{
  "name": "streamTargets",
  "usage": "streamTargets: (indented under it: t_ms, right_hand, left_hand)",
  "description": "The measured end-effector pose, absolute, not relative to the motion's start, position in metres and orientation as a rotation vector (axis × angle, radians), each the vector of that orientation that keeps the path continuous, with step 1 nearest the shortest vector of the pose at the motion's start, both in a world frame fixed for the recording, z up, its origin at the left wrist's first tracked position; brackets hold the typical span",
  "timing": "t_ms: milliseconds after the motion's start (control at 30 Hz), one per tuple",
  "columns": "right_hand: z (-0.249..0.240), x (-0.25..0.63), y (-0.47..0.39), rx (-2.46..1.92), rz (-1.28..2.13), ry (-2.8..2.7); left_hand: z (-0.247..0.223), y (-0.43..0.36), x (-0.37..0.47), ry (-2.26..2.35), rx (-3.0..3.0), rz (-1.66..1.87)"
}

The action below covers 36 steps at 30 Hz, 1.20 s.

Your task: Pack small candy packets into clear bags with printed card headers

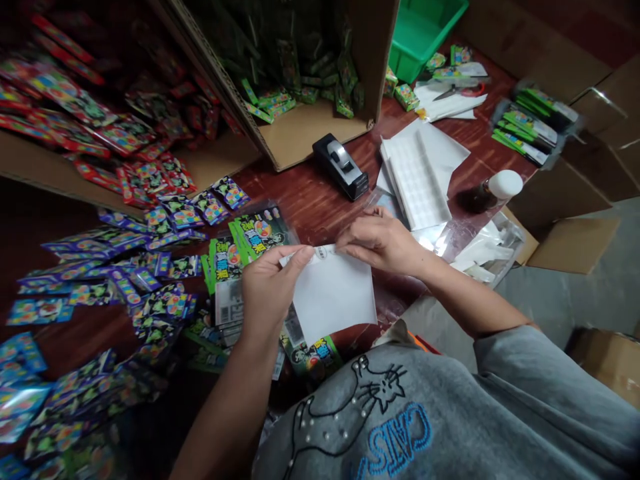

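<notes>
A white sheet [334, 293] with small dark print along its top edge hangs between my hands. My left hand [270, 280] pinches its upper left corner between thumb and fingers. At the upper right edge, my right hand [377, 241] has its fingers closed on the sheet. Under and beside my left hand lie green-and-black printed packets [255, 233], one of them partly covered by the sheet. A stack of white sheets [417, 177] lies beyond my right hand.
A black tape dispenser [341, 167] stands ahead. Open cardboard boxes [310, 143] hold green and red packets. Purple packets [150, 273] spread across the left. At right are a white-capped bottle [505, 185], a green bin [420, 40], scissors [453, 92] and bundled green packs [533, 127].
</notes>
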State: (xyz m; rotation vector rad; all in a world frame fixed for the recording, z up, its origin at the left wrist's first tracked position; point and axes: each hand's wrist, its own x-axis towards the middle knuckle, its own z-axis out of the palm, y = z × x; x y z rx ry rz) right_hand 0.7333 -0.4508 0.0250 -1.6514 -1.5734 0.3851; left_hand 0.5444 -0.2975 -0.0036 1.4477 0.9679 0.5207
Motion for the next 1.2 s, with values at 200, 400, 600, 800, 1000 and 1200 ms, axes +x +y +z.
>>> streamTargets:
  t_ms: [200,400,600,800,1000,1200]
  right_hand:
    - [0.027,0.739,-0.447,-1.588,0.328,-1.484]
    - [0.007,0.741,-0.436,-1.494,0.726,-1.398]
    - [-0.005,0.741,-0.442,-1.455,0.725,-1.311]
    - [-0.006,0.751,-0.454,-1.523,0.772,-1.235]
    - [-0.004,0.76,-0.463,-1.525,0.668,-1.25]
    - [-0.007,0.762,-0.467,-1.492,0.812,-1.154]
  left_hand:
    - [-0.013,-0.3,0.55,0.98,1.4,0.483]
    - [-0.014,-0.309,0.552,0.818,1.317,0.376]
    - [-0.028,-0.313,0.553,0.754,1.267,0.434]
    - [-0.042,-0.317,0.564,0.767,1.298,0.363]
    - [-0.043,-0.326,0.574,0.766,1.395,0.386]
    - [-0.039,-0.333,0.575,0.643,1.357,0.412]
